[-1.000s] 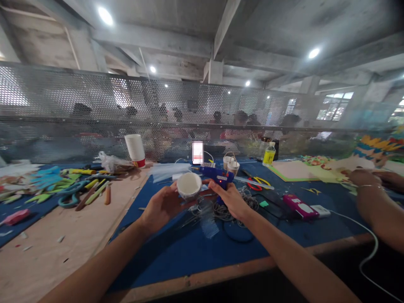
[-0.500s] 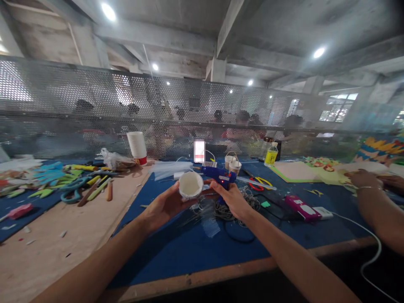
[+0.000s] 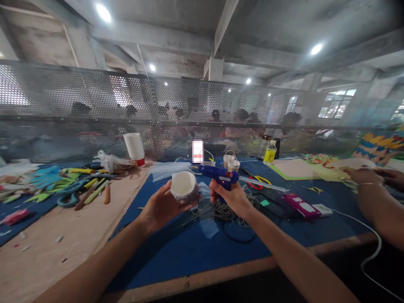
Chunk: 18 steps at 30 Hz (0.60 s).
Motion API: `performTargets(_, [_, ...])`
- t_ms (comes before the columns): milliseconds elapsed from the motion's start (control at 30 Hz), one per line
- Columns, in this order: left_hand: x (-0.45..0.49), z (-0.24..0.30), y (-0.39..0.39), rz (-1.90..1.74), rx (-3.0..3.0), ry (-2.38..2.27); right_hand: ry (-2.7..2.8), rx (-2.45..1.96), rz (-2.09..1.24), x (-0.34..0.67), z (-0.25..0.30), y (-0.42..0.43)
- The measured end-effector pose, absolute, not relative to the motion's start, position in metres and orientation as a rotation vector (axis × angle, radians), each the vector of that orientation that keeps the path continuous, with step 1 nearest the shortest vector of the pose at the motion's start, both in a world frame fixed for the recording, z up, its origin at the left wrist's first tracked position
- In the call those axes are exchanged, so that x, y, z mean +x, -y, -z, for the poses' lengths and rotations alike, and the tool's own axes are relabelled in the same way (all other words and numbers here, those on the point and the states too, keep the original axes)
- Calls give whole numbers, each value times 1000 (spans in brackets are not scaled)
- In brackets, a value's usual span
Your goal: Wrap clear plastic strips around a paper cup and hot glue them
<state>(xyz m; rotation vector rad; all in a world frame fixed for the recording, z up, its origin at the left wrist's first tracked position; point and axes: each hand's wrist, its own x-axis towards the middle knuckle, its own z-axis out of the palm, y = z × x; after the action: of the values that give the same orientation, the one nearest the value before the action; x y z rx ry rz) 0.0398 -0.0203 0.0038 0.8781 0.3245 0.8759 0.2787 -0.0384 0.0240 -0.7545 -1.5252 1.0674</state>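
Observation:
My left hand (image 3: 159, 206) is closed round a white paper cup (image 3: 184, 186), its mouth tilted toward me so the pale inside shows. In my right hand (image 3: 232, 195) is a blue hot glue gun (image 3: 217, 174) with a small red light. Its nozzle points left, just above and beyond the cup's rim, and a clear glue stick (image 3: 265, 185) sticks out of its rear. Beneath the right hand lies a tangle of grey cord (image 3: 225, 212) with clear plastic scraps (image 3: 208, 228) beside it on the blue mat (image 3: 164, 256).
At left are blue-handled scissors (image 3: 67, 198), several tools and a stack of paper cups (image 3: 135, 150). Small cups with handles (image 3: 232, 163), pliers (image 3: 260, 182), a yellow-labelled bottle (image 3: 270, 153) and a magenta power bank (image 3: 301, 206) lie beyond or right. Another person's hand (image 3: 366, 181) works at far right.
My left hand has shifted slightly left with the cup and tilted it. The glue gun, held in my right hand, now stands apart from the left fingers, its glue stick more visible.

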Motion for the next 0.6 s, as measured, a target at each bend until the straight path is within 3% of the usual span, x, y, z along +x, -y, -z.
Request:
performTargets(300, [38,5,14,-1005,1053,-382,1730,-944,-861,281,-15,38])
performTargets(600, [40,-3,10,-1359,1178,-845,1934,-964,-157,284,-17,40])
